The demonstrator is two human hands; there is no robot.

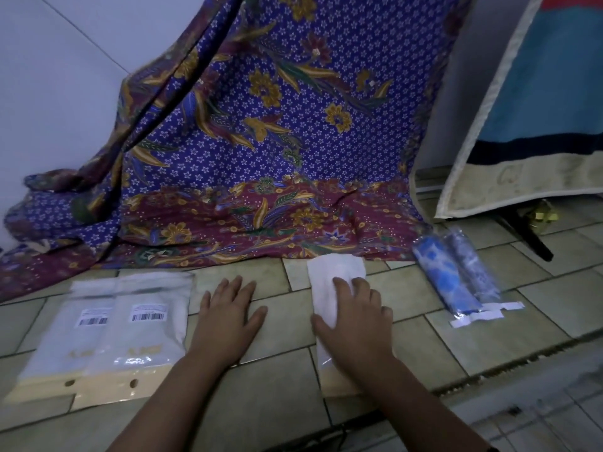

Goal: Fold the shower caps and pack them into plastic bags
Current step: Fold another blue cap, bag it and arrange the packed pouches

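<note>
Head view. The work lies on a tiled floor [489, 337].

The left hand [228, 318] rests flat on the tiles, palm down, fingers straight and spread wide; it holds nothing.

The right hand [355, 318] lies palm down on a white folded shower cap [329, 275], fingers laid over its middle and thumb on its left edge. It presses rather than grips. The cap lies lengthwise, pointing away from the person, its far end just short of the patterned cloth [293, 125]. A cream strip shows at its near end beneath the wrist. Whether the cap is already inside a bag cannot be told for certain.

To the left, near the left hand, two flat plastic bags overlap side by side: the outer bag [62, 340] and the inner bag [146, 340]. Each bears a barcode label and a cream lower strip with a punched hole.

To the right, well apart from the right hand, two rolled packs touch side by side: a blue one [443, 275] and a paler one [473, 265].

The cloth hangs behind the work and spreads onto the floor. A towel [538, 109] hangs at upper right.
</note>
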